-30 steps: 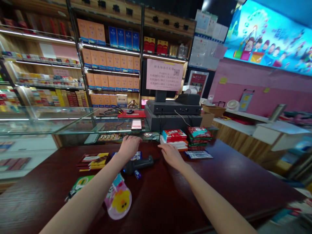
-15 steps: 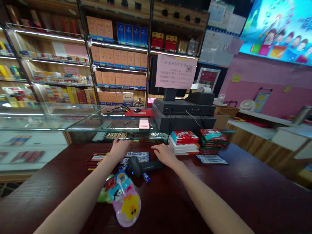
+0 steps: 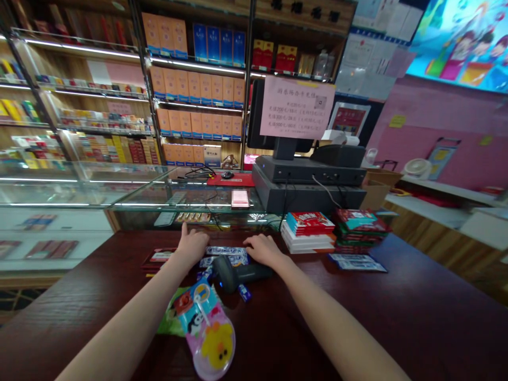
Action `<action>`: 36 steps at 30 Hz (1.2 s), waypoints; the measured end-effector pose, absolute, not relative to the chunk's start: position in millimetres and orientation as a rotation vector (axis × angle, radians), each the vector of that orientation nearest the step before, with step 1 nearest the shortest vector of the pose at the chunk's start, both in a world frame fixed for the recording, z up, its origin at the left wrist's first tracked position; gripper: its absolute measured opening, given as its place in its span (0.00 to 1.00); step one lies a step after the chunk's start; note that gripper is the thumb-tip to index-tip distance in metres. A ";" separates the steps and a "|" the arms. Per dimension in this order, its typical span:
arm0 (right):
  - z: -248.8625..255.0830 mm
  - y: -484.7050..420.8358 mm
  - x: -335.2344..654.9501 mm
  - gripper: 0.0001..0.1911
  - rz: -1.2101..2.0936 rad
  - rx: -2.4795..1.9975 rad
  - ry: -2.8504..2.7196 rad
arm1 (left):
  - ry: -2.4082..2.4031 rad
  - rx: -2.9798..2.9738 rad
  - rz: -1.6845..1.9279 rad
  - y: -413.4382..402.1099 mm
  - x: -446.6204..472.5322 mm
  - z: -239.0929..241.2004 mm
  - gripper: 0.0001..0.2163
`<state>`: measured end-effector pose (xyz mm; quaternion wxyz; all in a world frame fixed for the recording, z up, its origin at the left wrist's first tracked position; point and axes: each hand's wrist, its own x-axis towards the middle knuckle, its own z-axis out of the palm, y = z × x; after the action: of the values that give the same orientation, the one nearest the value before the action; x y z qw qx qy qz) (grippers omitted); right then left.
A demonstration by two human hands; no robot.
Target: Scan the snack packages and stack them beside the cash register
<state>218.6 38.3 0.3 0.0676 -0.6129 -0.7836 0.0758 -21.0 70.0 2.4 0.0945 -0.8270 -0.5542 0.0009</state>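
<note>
My left hand (image 3: 193, 246) is palm down at the left end of flat blue-and-white packets (image 3: 227, 255), its fingers loosely bent and apart. At their right end my right hand (image 3: 262, 248) reaches in with fingers partly stretched. Neither hand visibly lifts anything; whether the fingertips touch the packets is hard to see. A dark handheld barcode scanner (image 3: 228, 274) lies just in front of the packets, its handle toward my right hand. Near it are a small blue wrapped piece (image 3: 245, 292) and a colourful pouch with a yellow chick (image 3: 216, 338), partly over a green packet (image 3: 172, 317).
Dark red packs (image 3: 159, 258) lie beside my left forearm. Stacked red-and-white boxes (image 3: 307, 233), a pile of dark red-green packs (image 3: 359, 230) and a blue-white packet (image 3: 357, 262) stand right. Behind are a glass counter (image 3: 190, 198), cash register (image 3: 309, 185) and stocked shelves (image 3: 198, 90).
The view has shifted slightly. Both hands have dropped a little closer to the ends of the blue-and-white packets, and the left fingers have drawn back and bent. The scanner and pouch rest in place.
</note>
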 end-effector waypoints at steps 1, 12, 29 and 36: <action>-0.3 39.2 218.1 0.17 0.230 -1.846 -2.364 | -1.642 -2.450 0.000 70.5 -21.5 1.5 0.11; 0.1 36.7 215.9 0.08 0.188 -1.809 -2.321 | -1.597 -2.419 -0.119 67.5 -23.3 0.3 0.09; 2.0 15.0 254.6 0.05 0.355 -1.466 -1.880 | -1.483 -2.401 -0.495 43.9 -8.4 27.9 0.05; -6.0 5.3 261.3 0.09 0.549 -1.263 -1.758 | -1.356 -2.452 -0.924 36.9 -13.3 13.4 0.05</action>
<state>261.3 5.3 -6.0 0.4386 -0.5083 -0.7075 0.2209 -13.3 36.9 13.4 0.0952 -0.8273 -0.4574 -0.3119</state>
